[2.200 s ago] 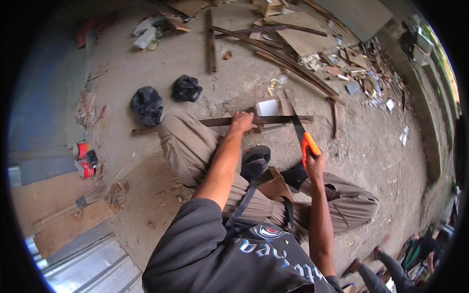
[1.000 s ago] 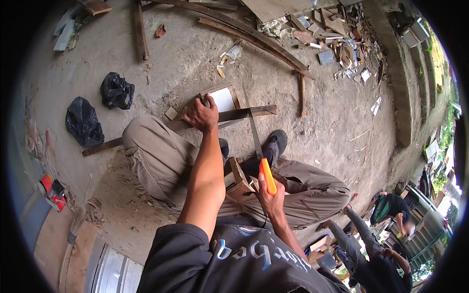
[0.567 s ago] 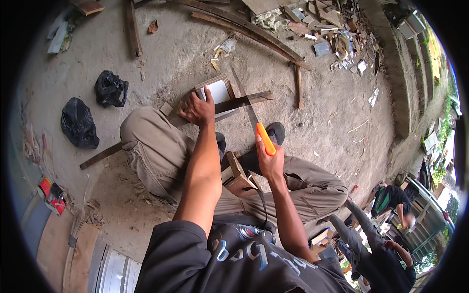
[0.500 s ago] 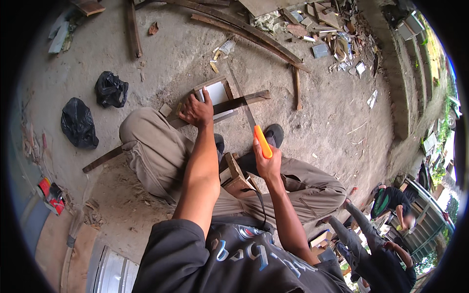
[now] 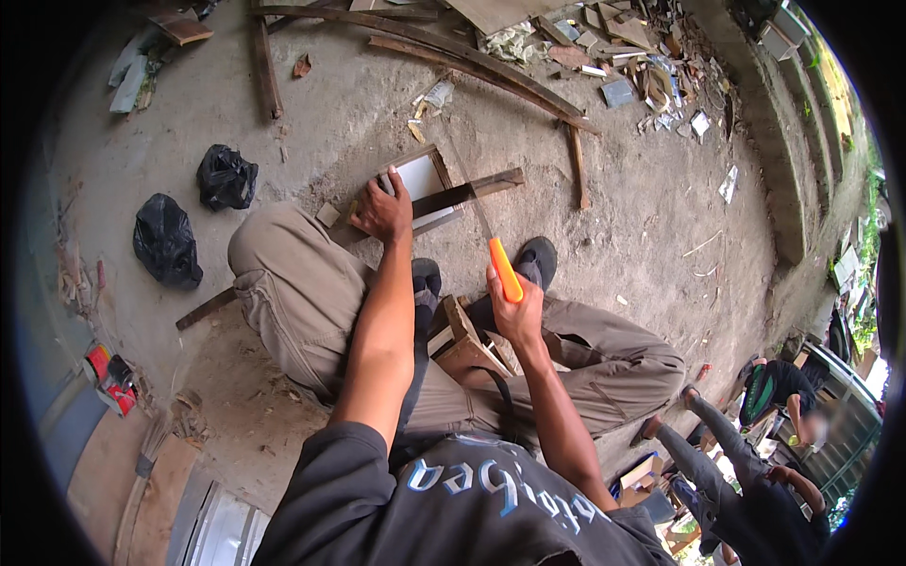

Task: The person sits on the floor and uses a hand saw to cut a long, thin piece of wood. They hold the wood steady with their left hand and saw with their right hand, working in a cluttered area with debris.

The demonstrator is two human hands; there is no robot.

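Pushed forward since a second ago, the orange-handled saw [image 5: 499,255] crosses the plank [image 5: 442,200] just beyond the right hand [image 5: 516,309], which is closed around it. Apart from that hand, the left hand [image 5: 385,211] is clamped on the plank where it crosses a box [image 5: 422,175]. Behind both hands, the dark shirt [image 5: 415,528] bears large pale lettering [image 5: 494,496].

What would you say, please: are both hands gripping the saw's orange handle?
No, only the right hand grips the orange handle, while the left hand rests on the dark wooden strip.
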